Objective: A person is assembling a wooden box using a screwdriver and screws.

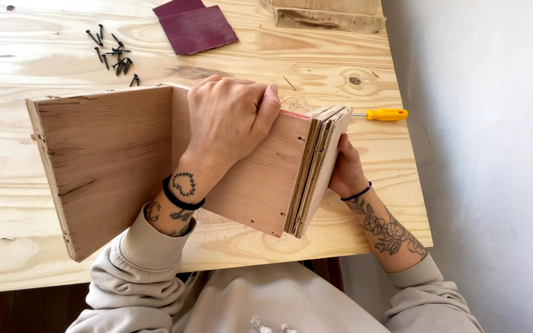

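Plywood box (155,160) stands on edge on the surface (340,55), long axis left-right. Left hand (229,117) curls closed over its upper panel edge; right hand (345,169) presses the right end panel (319,169). Both touching; screws (113,54) well apart.

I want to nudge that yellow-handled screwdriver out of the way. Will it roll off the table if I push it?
Quite possibly. The screwdriver has a rounded handle and lies near the right edge of the plywood table, so a sideways push could set it rolling. It looks small and rigid, so probably light and easy to lift instead. Its thin shaft should not bend.
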